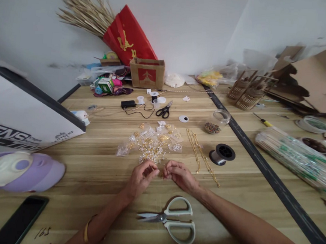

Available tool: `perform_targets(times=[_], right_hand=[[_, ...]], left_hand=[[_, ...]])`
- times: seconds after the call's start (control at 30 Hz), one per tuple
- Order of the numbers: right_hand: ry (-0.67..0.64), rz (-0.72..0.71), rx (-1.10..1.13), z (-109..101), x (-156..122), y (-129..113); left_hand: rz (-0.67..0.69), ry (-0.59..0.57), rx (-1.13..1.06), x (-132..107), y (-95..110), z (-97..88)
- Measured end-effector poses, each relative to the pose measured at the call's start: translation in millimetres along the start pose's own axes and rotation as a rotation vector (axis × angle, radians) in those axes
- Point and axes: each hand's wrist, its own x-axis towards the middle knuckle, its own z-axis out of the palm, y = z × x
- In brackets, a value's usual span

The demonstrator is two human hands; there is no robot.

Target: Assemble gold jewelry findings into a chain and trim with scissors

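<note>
My left hand (143, 176) and my right hand (178, 174) face each other over the middle of the wooden table, their fingertips a small gap apart. Both are pinched closed; whatever sits between the fingers is too small to make out. Just beyond them lies a pile of clear and gold beads (152, 151) among small plastic bags (148, 133). A gold chain (202, 157) is stretched in strands to the right of my right hand. Below my hands rests a pair of scissors (163, 217) with pale handles, blades pointing left. A spool of clear line (221, 154) stands farther right.
Black-handled scissors (164, 110), a black adapter (128, 104) and a glass jar of beads (216, 122) sit farther back. On the left are a white box (28, 115), a purple item (32, 172) and a phone (19, 221). Wrapped sticks (295, 158) lie at right.
</note>
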Motion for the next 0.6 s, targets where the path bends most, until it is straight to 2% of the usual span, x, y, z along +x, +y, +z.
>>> perform_targets(times=[0.13, 0.27, 0.4, 0.6], right_hand=[[0.006, -0.007, -0.005, -1.0, -0.3, 0.0], [-0.030, -0.024, -0.040, -1.1, -0.7, 1.2], [-0.037, -0.029, -0.069, -0.7, -0.9, 1.9], [-0.036, -0.020, -0.072, -0.6, -0.9, 1.3]], left_hand=[[-0.003, -0.011, 0.082, -1.3, -0.1, 5.2], [0.093, -0.031, 0.209, -1.3, 0.4, 8.4], [0.151, -0.042, 0.249, -0.2, -1.4, 8.3], [0.103, -0.061, 0.234, -1.3, -4.8, 7.2]])
